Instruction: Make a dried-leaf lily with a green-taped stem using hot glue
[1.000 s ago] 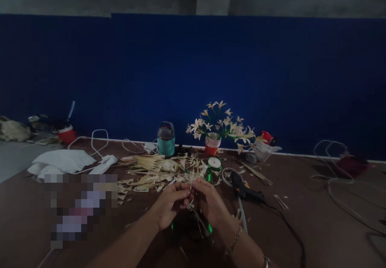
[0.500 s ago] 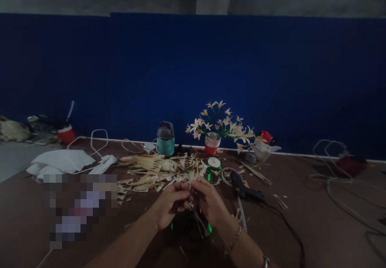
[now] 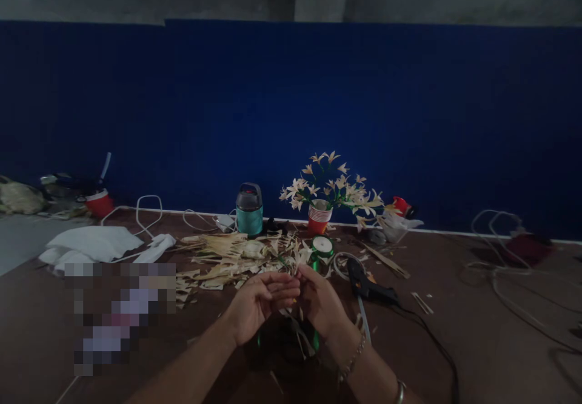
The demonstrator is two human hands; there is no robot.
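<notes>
Left hand: my left hand is half open, palm turned up and to the right, with the fingers stretched loosely. It grips nothing that I can see, and its fingertips touch my right hand.
Right hand: my right hand is curled, with thumb and fingers pressed together at the top on the thin stem of a small pale straw flower. The light is dim, so the grip itself is not sharp. A thin metal bracelet lies on this wrist.
Flower: it stands just above my right fingertips, between both hands and in front of the straw heap, with the petals up.
Below the hands: a dark roll of green ribbon lies on the brown wooden table, partly hidden by my wrists.
Behind the hands: there is a loose heap of pale dried straw strips, and just right of it a green ribbon spool with a white top.
Right side: a black glue gun lies near my right hand, and its black cord runs toward me.
Farther back: a red paper cup with a bunch of pale straw flowers stands there, with a teal jar with a dark grey lid to its left. Both are near the dark blue wall.
Left side: a crumpled white cloth and a white cable lie well apart from my hands.
</notes>
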